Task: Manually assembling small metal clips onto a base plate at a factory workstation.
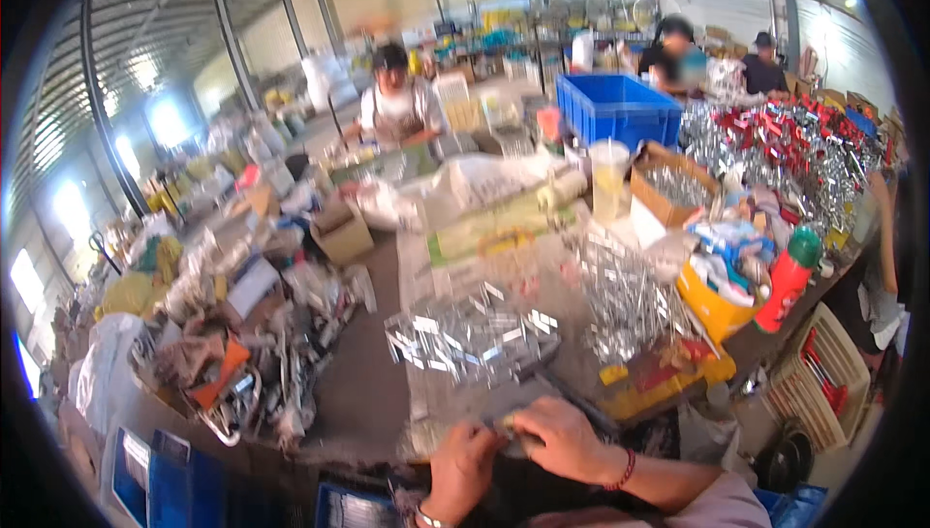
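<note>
At the table's front edge my left hand (462,460) and my right hand (562,438) are close together, fingertips nearly meeting. Both have bent, pinched fingers around something small that I cannot make out. Just beyond them a heap of flat, shiny metal pieces (472,336) lies on a printed sack (426,286) spread over the table. To its right is a second heap of long, thin metal parts (630,303). A red bracelet (622,470) circles my right wrist, and a light band shows on the left one.
Rags and bent metal parts (281,363) cover the table's left side. To the right stand a yellow box (712,295), a red bottle with a green cap (788,281) and a carton of small metal parts (673,184). A blue crate (620,111) is farther back. Several people work beyond.
</note>
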`<state>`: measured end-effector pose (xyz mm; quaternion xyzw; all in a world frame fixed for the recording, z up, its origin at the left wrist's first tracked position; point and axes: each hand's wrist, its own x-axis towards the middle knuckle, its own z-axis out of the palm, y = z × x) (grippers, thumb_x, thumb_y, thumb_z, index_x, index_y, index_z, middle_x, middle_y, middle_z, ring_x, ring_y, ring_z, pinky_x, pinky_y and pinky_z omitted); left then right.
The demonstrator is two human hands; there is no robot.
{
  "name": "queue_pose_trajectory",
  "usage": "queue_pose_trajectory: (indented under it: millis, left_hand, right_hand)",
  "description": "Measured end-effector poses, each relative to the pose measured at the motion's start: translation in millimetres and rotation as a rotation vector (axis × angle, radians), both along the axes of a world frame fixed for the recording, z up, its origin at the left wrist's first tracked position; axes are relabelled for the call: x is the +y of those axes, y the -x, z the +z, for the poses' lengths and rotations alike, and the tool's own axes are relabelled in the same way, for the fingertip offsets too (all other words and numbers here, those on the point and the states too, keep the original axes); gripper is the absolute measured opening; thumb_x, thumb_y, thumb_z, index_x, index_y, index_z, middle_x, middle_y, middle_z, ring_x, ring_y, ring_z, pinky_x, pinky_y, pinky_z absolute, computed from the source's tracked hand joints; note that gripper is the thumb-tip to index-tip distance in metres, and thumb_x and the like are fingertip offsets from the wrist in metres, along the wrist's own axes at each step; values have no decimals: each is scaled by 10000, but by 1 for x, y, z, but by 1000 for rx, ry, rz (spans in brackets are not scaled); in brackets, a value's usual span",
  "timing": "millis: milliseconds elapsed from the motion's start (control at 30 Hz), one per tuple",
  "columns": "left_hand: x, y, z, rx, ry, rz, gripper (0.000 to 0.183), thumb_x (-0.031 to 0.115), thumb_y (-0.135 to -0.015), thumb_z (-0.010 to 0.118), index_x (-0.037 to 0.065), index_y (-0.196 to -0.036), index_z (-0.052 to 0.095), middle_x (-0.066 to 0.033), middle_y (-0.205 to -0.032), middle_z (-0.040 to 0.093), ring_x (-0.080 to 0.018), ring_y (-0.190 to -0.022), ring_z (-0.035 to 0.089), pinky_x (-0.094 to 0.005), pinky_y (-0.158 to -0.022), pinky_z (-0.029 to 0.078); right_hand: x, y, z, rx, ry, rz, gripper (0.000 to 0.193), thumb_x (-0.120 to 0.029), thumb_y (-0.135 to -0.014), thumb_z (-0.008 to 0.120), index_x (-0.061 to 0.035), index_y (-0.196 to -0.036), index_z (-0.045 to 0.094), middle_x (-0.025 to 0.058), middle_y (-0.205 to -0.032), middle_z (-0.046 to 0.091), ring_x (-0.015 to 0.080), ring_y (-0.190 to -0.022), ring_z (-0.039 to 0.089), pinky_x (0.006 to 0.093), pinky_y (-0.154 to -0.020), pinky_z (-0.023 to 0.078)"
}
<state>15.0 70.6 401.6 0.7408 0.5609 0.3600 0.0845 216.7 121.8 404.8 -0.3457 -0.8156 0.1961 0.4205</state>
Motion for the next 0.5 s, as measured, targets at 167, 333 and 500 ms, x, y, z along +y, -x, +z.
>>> queue_pose_trajectory:
  millis: [167, 333, 500]
  left_hand:
    - [8, 1, 10, -11, 15, 4, 80, 50, -898, 763, 68, -915, 687, -145, -946, 634, -386, -865, 660, -481, -712, 526]
    - [9, 0, 6, -7, -32, 35, 151, 34, -874, 825, 81, -1007, 774, -99, -961, 669, -333, -851, 693, -424, -707, 549]
    - [3, 0, 1, -36, -34, 39, 163, 36, -871, 827, 86, -1018, 775, -87, -960, 665, -323, -852, 690, -424, -705, 548]
  right_hand:
    - [13, -2, 7, 43, 16, 4, 370, 71, -783, 756, -70, -1126, 754, 101, -912, 734, 356, -911, 690, 446, -828, 562]
    - [18, -5, 4, 86, 106, 50, 425, 104, -799, 770, -52, -1194, 767, 72, -997, 795, 306, -966, 718, 402, -886, 572]
    - [13, 3, -8, 68, 115, 62, 439, 101, -807, 784, -48, -1220, 771, 76, -998, 799, 279, -977, 712, 395, -905, 572]
